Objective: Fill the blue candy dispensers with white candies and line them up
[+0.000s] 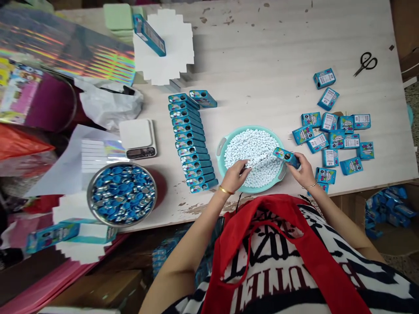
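Step, apparently: handling small white pieces (248, 144) | left hand (234, 177): curled at pieces, grasp unclear | right hand (303, 171): gripping printed blue cardboard carton (285, 156) at right rim of pale-green plastic bowl (221, 158), right of frame centre | next move likely calls for: steady carton, gentle fingertips

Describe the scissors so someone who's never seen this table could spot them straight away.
Start at the pale green bowl of white pellets at the table's near edge. Look right to the scattered blue boxes, then beyond them towards the far right corner. The scissors are dark, with two looped handles, unlike the blocky, printed boxes.
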Demonstrator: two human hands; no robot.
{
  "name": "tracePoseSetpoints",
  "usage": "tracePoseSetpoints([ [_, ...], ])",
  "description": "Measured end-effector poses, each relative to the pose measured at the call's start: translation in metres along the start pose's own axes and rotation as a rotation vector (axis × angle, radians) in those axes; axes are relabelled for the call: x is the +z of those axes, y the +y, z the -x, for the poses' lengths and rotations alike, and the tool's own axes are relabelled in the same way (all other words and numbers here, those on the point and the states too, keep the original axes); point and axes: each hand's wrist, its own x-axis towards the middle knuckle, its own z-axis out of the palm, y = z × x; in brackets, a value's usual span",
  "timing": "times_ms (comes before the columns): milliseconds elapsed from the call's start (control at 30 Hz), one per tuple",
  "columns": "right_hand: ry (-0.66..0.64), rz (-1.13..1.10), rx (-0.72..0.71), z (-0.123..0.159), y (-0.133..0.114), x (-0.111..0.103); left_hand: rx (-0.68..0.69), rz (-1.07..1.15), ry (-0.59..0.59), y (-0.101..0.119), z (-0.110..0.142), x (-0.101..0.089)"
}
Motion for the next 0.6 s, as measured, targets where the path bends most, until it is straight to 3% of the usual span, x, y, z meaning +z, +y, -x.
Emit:
tracePoseSetpoints([
  [100, -0.046, 0.155, -0.161, -0.007, -0.002, 0.007, 0.122, -0.05, -0.02, 0.017, 0.003, -0.032],
  [233, -0.094, 0.218, -0.298, -0.013, -0.008, 0.022, 0.207, -0.164, -0.131, 0.038, -0.004, -0.057],
  [600, -0.129, 0.257, -0.388, -0.011, -0.011, 0.035, 0.054, -0.676, -0.451, 0.112, -0.023, -0.103],
])
